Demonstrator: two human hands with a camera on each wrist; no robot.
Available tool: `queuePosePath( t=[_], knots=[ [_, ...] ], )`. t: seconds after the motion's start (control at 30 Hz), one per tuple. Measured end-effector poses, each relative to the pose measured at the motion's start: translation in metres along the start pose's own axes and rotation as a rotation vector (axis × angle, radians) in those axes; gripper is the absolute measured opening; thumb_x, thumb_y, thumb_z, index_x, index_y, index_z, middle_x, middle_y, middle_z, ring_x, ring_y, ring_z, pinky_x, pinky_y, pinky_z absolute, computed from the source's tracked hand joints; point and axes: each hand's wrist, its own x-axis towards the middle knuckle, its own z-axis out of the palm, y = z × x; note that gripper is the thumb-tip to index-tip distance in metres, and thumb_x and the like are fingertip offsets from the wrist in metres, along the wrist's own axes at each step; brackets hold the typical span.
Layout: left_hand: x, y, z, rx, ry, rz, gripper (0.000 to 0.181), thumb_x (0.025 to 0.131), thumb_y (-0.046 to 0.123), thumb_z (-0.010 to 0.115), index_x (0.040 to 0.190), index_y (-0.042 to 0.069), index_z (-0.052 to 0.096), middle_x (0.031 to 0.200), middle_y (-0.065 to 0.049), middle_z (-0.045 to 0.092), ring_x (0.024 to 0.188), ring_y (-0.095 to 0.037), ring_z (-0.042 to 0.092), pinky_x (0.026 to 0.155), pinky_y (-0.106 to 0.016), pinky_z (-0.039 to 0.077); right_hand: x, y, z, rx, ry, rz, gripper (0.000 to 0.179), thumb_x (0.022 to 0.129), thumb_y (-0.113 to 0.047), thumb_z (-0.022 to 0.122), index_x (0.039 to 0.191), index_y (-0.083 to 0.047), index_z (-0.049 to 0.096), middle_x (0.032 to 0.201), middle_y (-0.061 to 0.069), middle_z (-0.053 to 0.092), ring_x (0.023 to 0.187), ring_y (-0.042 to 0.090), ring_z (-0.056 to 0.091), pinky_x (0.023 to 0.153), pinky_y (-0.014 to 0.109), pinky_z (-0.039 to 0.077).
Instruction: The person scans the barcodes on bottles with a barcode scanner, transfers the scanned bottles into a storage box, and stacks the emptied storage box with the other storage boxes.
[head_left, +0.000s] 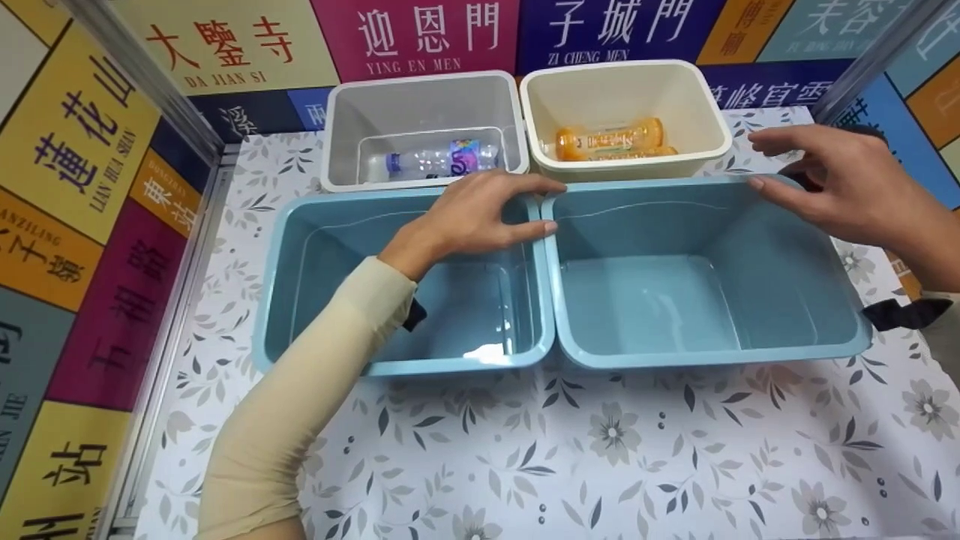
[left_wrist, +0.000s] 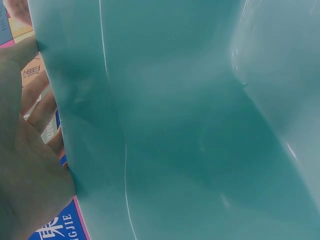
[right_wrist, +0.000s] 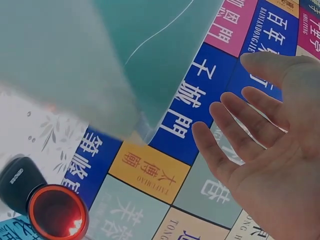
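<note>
Two light blue plastic bins stand side by side, a left bin (head_left: pixel 457 366) and a right bin (head_left: pixel 712 360), with nothing visible inside either. My left hand (head_left: pixel 480 214) reaches over the left bin to its back right corner. Its thumb and index finger stretch across to the right bin's rim, where the two bins meet. In the left wrist view, that hand's other fingers (left_wrist: pixel 42 112) spread just beyond the bin wall. Above the right bin's back right corner is my right hand (head_left: pixel 832 176), palm and spread fingers holding nothing in the right wrist view.
Behind the blue bins stand a grey bin (head_left: pixel 420 82) with a clear plastic bottle (head_left: pixel 435 161) and a cream bin (head_left: pixel 622 71) with orange bottles (head_left: pixel 611 140). Colourful printed panels (head_left: pixel 420 34) wall the floral tabletop (head_left: pixel 611 435). A black, red-ringed round object (right_wrist: pixel 57 210) is near the right hand.
</note>
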Motion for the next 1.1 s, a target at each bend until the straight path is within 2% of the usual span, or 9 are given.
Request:
queuePosePath(
  t=[0.13,0.23,0.33,0.43,0.7,0.93,1.1],
  knots=[
    [0.001,0.000,-0.001,-0.005,-0.007,0.000,0.062,0.088,0.072,0.057,0.142,0.042,0.053,0.137,0.022,0.059,0.126,0.001,0.052,0.111,-0.030,0.039,-0.007,0.005,0.000,0.011,-0.012,0.029,0.054,0.100,-0.032,0.061,0.149,-0.015,0.048,0.148,0.019,0.052,0.117,0.051,0.058,0.096,0.067,0.045],
    [0.001,0.001,-0.003,0.008,-0.022,-0.015,0.074,0.079,0.080,0.060,0.143,0.045,0.051,0.141,0.023,0.056,0.128,0.001,0.051,0.112,-0.030,0.038,-0.013,0.011,0.001,0.007,-0.012,0.049,0.054,0.100,-0.033,0.061,0.149,-0.014,0.048,0.148,0.020,0.052,0.120,0.052,0.056,0.096,0.067,0.044],
    [0.001,0.003,-0.004,0.019,-0.049,-0.027,0.090,0.067,0.088,0.064,0.145,0.047,0.047,0.142,0.024,0.054,0.129,0.000,0.049,0.112,-0.030,0.038,-0.019,0.017,0.002,-0.003,-0.015,0.082,0.056,0.098,-0.033,0.063,0.149,-0.014,0.048,0.147,0.021,0.052,0.116,0.054,0.058,0.092,0.070,0.045],
    [0.000,0.004,-0.006,0.017,-0.074,-0.027,0.098,0.061,0.089,0.068,0.147,0.046,0.044,0.143,0.023,0.054,0.129,0.000,0.049,0.112,-0.030,0.038,-0.024,0.022,0.004,-0.007,-0.020,0.109,0.057,0.097,-0.033,0.065,0.149,-0.013,0.048,0.147,0.022,0.052,0.114,0.057,0.058,0.088,0.071,0.046],
    [0.005,0.008,-0.008,-0.029,-0.105,-0.047,0.102,0.058,0.086,0.073,0.146,0.043,0.043,0.140,0.018,0.055,0.124,0.000,0.050,0.110,-0.029,0.040,-0.040,0.038,0.009,0.039,0.014,0.162,0.060,0.098,-0.033,0.065,0.151,-0.015,0.045,0.149,0.022,0.051,0.120,0.052,0.055,0.093,0.065,0.043],
    [0.004,0.010,-0.009,-0.020,-0.105,-0.090,0.104,0.055,0.086,0.074,0.145,0.043,0.046,0.139,0.017,0.057,0.123,-0.001,0.052,0.109,-0.030,0.041,-0.047,0.049,0.014,0.077,0.024,0.202,0.062,0.098,-0.033,0.064,0.153,-0.012,0.041,0.148,0.027,0.048,0.125,0.054,0.050,0.093,0.071,0.042],
    [0.008,0.014,-0.008,0.022,-0.100,-0.098,0.104,0.055,0.089,0.071,0.145,0.042,0.046,0.139,0.016,0.058,0.122,-0.003,0.052,0.107,-0.031,0.043,-0.053,0.060,0.014,0.106,0.037,0.260,0.063,0.099,-0.036,0.062,0.154,-0.014,0.040,0.152,0.024,0.045,0.129,0.054,0.046,0.097,0.073,0.038]
  ],
)
